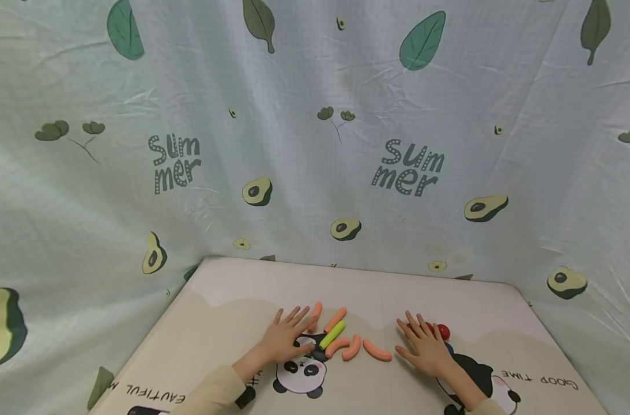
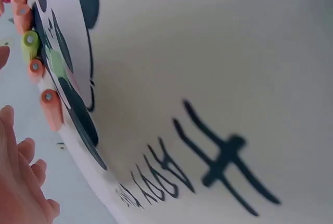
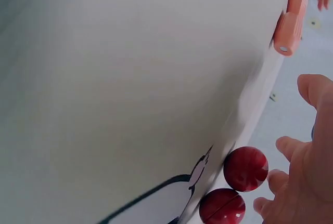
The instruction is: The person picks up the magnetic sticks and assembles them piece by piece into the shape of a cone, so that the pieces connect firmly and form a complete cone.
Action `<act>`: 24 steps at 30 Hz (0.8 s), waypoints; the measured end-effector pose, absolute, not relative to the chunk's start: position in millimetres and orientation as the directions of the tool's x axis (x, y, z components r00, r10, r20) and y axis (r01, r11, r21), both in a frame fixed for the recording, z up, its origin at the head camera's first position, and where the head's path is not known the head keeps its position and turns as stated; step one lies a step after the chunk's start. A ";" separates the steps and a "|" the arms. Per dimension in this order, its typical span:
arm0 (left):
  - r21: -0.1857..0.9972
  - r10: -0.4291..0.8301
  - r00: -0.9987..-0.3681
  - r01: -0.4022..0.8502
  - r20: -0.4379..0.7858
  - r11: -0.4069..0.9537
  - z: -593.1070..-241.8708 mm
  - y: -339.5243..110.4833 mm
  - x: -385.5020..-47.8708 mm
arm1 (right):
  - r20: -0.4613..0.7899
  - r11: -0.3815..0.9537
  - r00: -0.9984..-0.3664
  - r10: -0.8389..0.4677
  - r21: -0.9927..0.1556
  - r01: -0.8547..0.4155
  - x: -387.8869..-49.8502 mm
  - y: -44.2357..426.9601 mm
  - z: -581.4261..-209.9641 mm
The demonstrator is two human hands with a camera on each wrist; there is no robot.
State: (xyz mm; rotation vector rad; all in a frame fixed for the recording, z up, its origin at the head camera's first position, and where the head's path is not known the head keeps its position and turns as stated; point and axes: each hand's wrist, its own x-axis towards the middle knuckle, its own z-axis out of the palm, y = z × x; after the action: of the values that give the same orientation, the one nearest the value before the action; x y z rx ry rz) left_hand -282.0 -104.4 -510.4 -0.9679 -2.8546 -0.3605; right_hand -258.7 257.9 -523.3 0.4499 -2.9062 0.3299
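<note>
My left hand (image 1: 283, 340) hovers or rests at the left of a loose group of tube-like pieces, fingers straight and spread, holding nothing. Several are salmon-orange, some straight like one orange tube (image 1: 336, 320), others bent like the curved orange tube (image 1: 377, 351). Among them lies a straight lime-green tube (image 1: 332, 334); the left wrist view shows small holes in the tube ends. On the other side, my right hand (image 1: 425, 344) is spread flat above shiny red balls (image 1: 443, 331), partly covering them. Two red balls (image 3: 245, 169) sit beside its fingertips in the right wrist view. A blue patch beneath that hand is mostly hidden.
A pale tablecloth (image 1: 226, 323) with printed pandas and lettering covers the table. Behind and at both sides hangs a light curtain (image 1: 304, 155) with avocado, leaf and "summer" prints. Between the hands, the curved orange tube lies nearest my right hand.
</note>
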 end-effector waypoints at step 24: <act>0.046 0.821 -0.544 0.837 0.175 0.545 -504.6 -79.0 -268.9 | 0.288 0.909 -0.888 -0.357 -0.113 -0.402 -247.3 263.1 -524.5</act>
State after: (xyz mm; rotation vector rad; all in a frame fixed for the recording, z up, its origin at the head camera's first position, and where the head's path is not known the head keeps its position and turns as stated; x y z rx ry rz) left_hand -268.9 -79.0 -504.6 -1.4257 -2.6426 -0.1870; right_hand -247.3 263.1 -524.5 0.5692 -2.8100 0.2465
